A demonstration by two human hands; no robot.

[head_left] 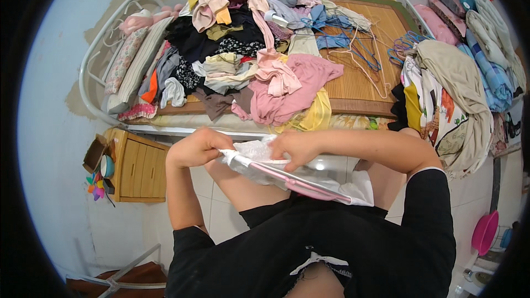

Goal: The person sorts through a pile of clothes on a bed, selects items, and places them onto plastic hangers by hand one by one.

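Observation:
Over my lap I hold a white garment, partly sheer, with a grey and pink band running along its near edge. My left hand is closed in a fist on its left end. My right hand reaches across from the right with curled fingers gripping the cloth near the middle; some fingertips are hidden in the folds. Beyond my hands, a big heap of clothes covers the left of the bed, with a pink garment and a yellow cloth at its front.
Blue and white hangers lie on the bed's bamboo mat. More clothes hang over the bed's right side. A wooden cabinet stands at left, a pink basin at right. The white metal bed frame curves around the left end.

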